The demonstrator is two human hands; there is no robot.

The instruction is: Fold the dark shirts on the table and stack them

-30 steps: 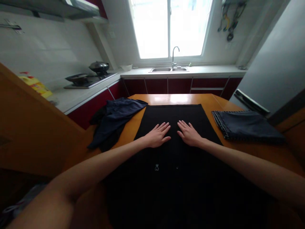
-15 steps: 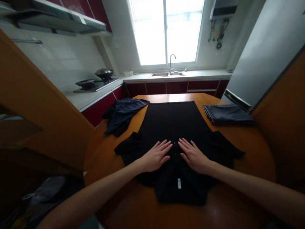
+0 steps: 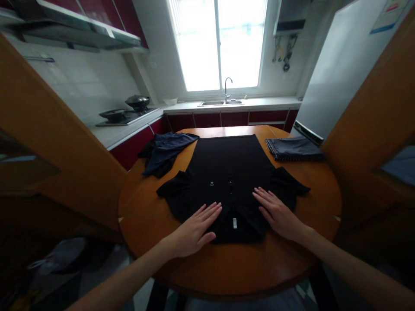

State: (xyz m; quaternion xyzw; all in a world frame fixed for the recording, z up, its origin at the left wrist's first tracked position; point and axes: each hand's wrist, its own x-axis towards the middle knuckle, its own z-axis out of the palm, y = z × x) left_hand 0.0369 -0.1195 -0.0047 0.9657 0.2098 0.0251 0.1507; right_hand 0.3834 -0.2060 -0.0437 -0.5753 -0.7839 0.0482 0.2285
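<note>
A black short-sleeved polo shirt (image 3: pixel 230 160) lies spread face up, its collar toward me and its hem at the far side. A small light emblem on the chest, buttons and a white neck label show on it. My left hand (image 3: pixel 196 229) is over the shirt's shoulder left of the collar, fingers stretched out. To the right of the collar, my right hand (image 3: pixel 279 214) rests flat on the other shoulder, fingers extended. Neither hand grips the cloth.
The shirt lies on a round wooden table (image 3: pixel 181 276). Crumpled dark clothes (image 3: pixel 168 149) lie at its far left, a folded dark grey garment (image 3: pixel 293 149) at its far right. Wooden door panels (image 3: pixel 65 129) flank the table. Beyond are a stove, a sink (image 3: pixel 212 103) and a fridge (image 3: pixel 337 73).
My hands have moved apart and toward me, from the shirt's middle to beside the collar. The chest emblem is now uncovered. The view has shifted, showing more of the table's near edge.
</note>
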